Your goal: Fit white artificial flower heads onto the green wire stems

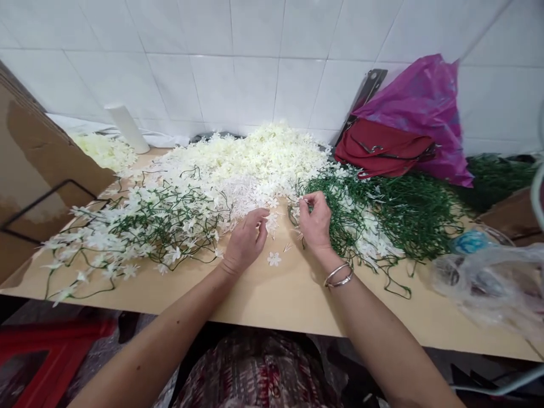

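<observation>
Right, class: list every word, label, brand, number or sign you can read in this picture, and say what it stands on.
None: no readable text shows anywhere.
The red bag, the purple plastic bag, the cardboard box and the clear plastic bag carry no legible print.
Both hands, left hand and right hand, touch only white artificial flowers.

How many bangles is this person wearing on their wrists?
2, as far as can be seen: both silver bangles sit together on the wrist of the right hand. The left hand has a bare wrist. A thinner one could be hidden between them.
</observation>
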`<state>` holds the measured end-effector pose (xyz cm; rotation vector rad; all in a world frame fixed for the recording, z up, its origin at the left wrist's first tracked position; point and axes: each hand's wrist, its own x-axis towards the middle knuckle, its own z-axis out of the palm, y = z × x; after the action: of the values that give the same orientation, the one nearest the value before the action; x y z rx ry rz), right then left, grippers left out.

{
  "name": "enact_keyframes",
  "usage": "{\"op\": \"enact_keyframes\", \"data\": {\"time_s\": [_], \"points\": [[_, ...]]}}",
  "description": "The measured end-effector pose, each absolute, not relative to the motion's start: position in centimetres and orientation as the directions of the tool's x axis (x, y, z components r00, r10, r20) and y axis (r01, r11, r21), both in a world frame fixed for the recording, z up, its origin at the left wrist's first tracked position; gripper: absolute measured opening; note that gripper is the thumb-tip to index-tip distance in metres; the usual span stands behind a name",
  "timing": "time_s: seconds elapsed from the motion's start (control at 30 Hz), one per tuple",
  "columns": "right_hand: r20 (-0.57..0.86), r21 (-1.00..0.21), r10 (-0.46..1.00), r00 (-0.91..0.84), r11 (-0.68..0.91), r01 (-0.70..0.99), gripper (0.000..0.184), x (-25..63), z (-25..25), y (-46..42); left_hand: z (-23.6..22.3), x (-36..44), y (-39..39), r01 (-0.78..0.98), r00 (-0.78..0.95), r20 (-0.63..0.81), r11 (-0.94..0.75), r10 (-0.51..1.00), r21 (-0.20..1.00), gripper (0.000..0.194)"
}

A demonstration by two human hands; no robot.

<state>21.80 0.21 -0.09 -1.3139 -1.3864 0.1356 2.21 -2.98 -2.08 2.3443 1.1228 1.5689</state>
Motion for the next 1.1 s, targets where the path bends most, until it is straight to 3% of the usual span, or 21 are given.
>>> {"op": "enact_keyframes", "data": {"time_s": [0.2,0.4,0.53,0.67,0.8,0.97,1.1], "points": [[0.657,-0.694,0.650,0.383,0.322,0.644,0.005,24.6,0.5,1.2,-1.7,2.1,-3.2,0.489,0.235,0.769,-0.756,0.594,0.435,0.028],[0.641,-0.709,0.663,0.386,0.320,0.628,0.005,24.5,0.1,1.5,-1.2,3.2,-1.9,0.599,0.326,0.645,-0.679,0.691,0.425,0.028],[0.642,-0.697,0.677,0.359,0.323,0.640,0.005,24.0,0.1,1.3,-0.4,4.9,2.0,0.732,0.422,0.559,-0.632,0.714,0.255,0.023],[0.647,-0.672,0.693,0.318,0.321,0.668,0.007,23.9,0.0,1.3,0.3,7.1,6.5,0.732,0.516,0.493,-0.660,0.701,0.172,0.026],[0.637,-0.668,0.711,0.297,0.316,0.674,0.006,23.9,-0.4,1.3,0.7,8.7,9.2,0.711,0.610,0.414,-0.697,0.676,0.092,0.016],[0.627,-0.675,0.722,0.294,0.313,0.668,0.007,23.8,-0.7,1.4,1.9,8.6,9.6,0.719,0.635,0.364,-0.694,0.682,0.046,0.016],[0.616,-0.685,0.729,0.299,0.309,0.659,0.006,23.7,-0.5,1.3,4.5,6.6,7.7,0.760,0.566,0.419,-0.646,0.710,0.067,0.022]]}}
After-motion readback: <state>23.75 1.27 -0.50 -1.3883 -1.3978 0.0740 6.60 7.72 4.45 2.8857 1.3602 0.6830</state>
